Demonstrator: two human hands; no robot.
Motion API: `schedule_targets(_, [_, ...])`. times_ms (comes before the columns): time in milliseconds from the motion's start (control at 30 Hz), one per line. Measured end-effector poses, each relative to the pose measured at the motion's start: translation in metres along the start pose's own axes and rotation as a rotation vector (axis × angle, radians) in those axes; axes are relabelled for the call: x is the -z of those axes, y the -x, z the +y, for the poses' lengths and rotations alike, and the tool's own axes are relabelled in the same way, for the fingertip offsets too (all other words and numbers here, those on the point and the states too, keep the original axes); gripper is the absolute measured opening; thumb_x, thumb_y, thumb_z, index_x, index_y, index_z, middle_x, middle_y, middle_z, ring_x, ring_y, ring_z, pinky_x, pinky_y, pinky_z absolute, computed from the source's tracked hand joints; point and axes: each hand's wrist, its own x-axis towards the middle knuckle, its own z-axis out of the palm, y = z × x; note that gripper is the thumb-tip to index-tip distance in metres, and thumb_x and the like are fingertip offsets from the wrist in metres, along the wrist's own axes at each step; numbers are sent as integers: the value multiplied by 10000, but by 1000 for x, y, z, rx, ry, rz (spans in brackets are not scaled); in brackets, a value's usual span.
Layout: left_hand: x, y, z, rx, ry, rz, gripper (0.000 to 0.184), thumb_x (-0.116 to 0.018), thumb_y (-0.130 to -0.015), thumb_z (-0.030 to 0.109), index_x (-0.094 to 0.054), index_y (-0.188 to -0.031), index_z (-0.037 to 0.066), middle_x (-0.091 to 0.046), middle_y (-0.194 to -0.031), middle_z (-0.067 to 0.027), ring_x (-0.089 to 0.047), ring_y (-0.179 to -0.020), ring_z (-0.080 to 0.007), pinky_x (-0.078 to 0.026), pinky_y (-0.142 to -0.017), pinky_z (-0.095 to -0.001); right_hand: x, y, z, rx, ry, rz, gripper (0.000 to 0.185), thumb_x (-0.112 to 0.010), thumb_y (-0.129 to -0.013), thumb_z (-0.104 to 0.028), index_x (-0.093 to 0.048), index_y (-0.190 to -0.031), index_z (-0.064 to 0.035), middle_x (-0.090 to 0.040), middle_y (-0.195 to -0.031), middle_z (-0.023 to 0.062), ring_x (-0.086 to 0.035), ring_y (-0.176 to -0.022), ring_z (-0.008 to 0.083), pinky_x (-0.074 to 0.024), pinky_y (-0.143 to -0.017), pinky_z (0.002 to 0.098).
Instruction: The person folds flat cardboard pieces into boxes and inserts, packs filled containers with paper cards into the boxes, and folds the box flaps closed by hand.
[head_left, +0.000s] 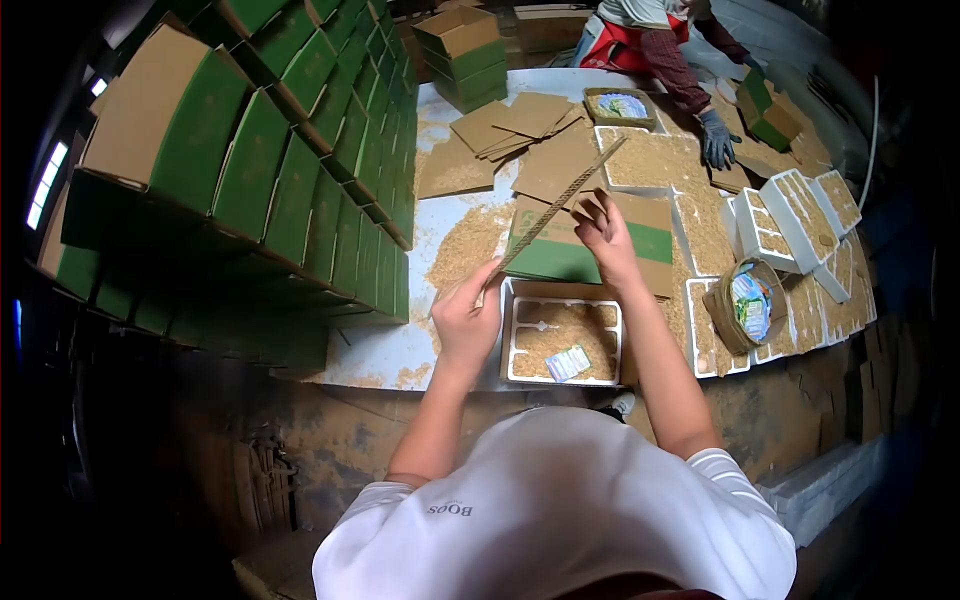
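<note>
My left hand (467, 318) is closed on the lower end of a corrugated cardboard sheet (556, 205), which is tilted and seen nearly edge-on. Just right of the sheet my right hand (610, 240) is raised, fingers apart and slightly bent, holding nothing that I can see. Below both hands stands an open carton (508, 288) with a white foam tray (516, 345) inside, filled with sawdust. A small printed packet (568, 365) lies on that sawdust. Behind the carton is a green and brown cardboard box (645, 232), partly hidden by my right hand.
Stacked green cartons (235, 150) rise along the left. Loose cardboard sheets (458, 168) lie at the back. Sawdust-filled foam trays (650, 160) and a basket of packets (740, 305) stand right. Across the table, a co-worker's gloved hand (718, 138) reaches toward cardboard.
</note>
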Motion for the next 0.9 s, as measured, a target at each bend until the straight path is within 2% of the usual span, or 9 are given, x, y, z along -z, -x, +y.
schedule_targets(67, [5,-2,9,55,56,-113,252,-656,-829,-50,-694,-1069,15,-721,-892,-151,-718,-800,-227,-542,-694,-291,3,10,-5,-9,-42,56,914,-770,-827,-172,-179,-1506,-14,-438,-1393,150,-460,-1266,245,-417,-1028,352])
schedule_targets(133, [9,-2,5,23,-30,-209,314,-683,-839,-9,-677,-1145,64,-706,-852,-143,-701,-757,-216,-532,-667,-291,11,26,-10,155,9,202,955,-813,-764,-116,-214,-1503,-43,-444,-1392,126,-468,-1259,222,-417,-1020,339])
schedule_targets(267, [10,4,0,17,-78,-305,379,-682,-844,-2,-659,-1207,104,-690,-877,-130,-654,-732,-211,-508,-659,-316,30,71,-39,310,497,368,969,-868,-642,-51,-343,-1455,-85,-441,-1395,114,-501,-1232,234,-435,-1026,369])
schedule_targets(367, [3,6,-4,-82,-191,-356,433,-683,-842,4,-638,-1255,129,-667,-865,-117,-618,-744,-233,-496,-691,-337,41,92,-36,512,648,518,863,-838,-683,-32,-391,-1422,-64,-469,-1346,113,-540,-1177,233,-449,-1017,362])
schedule_targets(467, [-17,15,-5,-155,-187,-388,499,-684,-828,-5,-614,-1299,146,-625,-826,-101,-585,-762,-258,-486,-716,-363,56,102,-39,341,844,248,823,-826,-693,-19,-417,-1405,-62,-456,-1359,132,-545,-1174,244,-451,-1010,364])
schedule_targets(600, [-34,23,9,-319,-182,-361,613,-663,-735,-87,-623,-1291,168,-604,-800,-67,-580,-760,-239,-492,-684,-357,26,100,-57,521,1121,564,767,-839,-669,-47,-488,-1350,-57,-534,-1274,141,-544,-1164,295,-447,-1009,395])
schedule_targets(733, [-39,26,8,-327,-182,-360,648,-649,-711,-109,-622,-1296,167,-601,-800,-54,-571,-744,-235,-490,-658,-348,39,91,-63,505,1071,523,718,-838,-645,-26,-527,-1292,-45,-553,-1269,147,-533,-1195,316,-450,-994,393])
schedule_targets(867, [-42,31,15,-325,-146,-339,646,-645,-714,-112,-618,-1302,156,-598,-797,-54,-564,-729,-234,-488,-651,-343,41,88,-59,648,1111,573,699,-835,-648,0,-538,-1280,-27,-569,-1249,136,-556,-1156,311,-457,-983,393])
schedule_targets(900, [-41,32,18,-315,-155,-351,642,-642,-724,-117,-612,-1308,147,-602,-798,-59,-562,-720,-237,-489,-653,-342,36,88,-57,656,1076,622,594,-834,-659,5,-566,-1188,-25,-576,-1236,146,-565,-1139,298,-460,-972,384])
